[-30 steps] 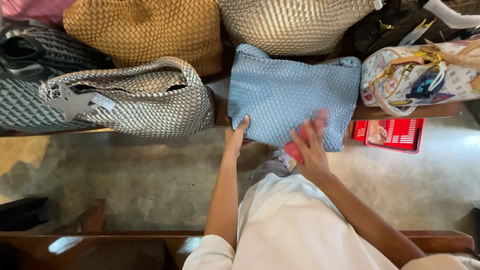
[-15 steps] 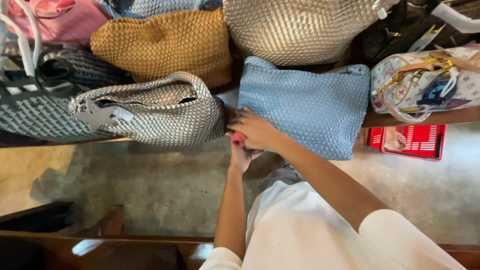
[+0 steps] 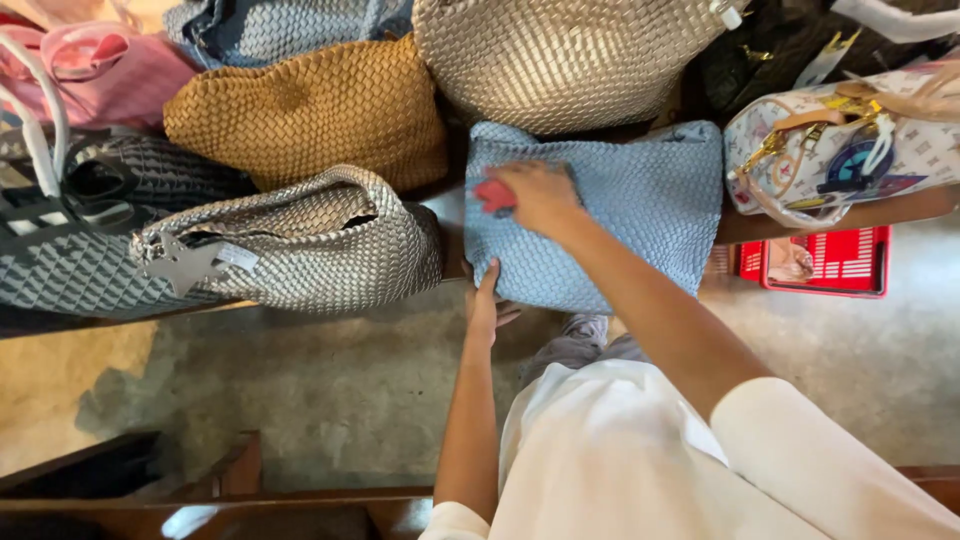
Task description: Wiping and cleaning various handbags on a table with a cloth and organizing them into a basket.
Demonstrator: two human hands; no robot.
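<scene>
A light blue woven bag lies on a wooden shelf in the middle of the head view. My right hand rests on its upper left part and is closed on a small red thing, pressed against the weave. My left hand holds the bag's lower left edge from below, its fingers partly hidden under the bag. To the left of the blue bag sits a silver woven bag with a star-shaped tag.
A mustard woven bag, a large beige woven bag, a pink bag and a dark patterned bag crowd the shelf. A white printed handbag lies at right above a red basket. Concrete floor lies below.
My right hand has moved up and left across the blue bag with the red thing. My left hand stays at the bag's lower edge. The view has shifted slightly.
</scene>
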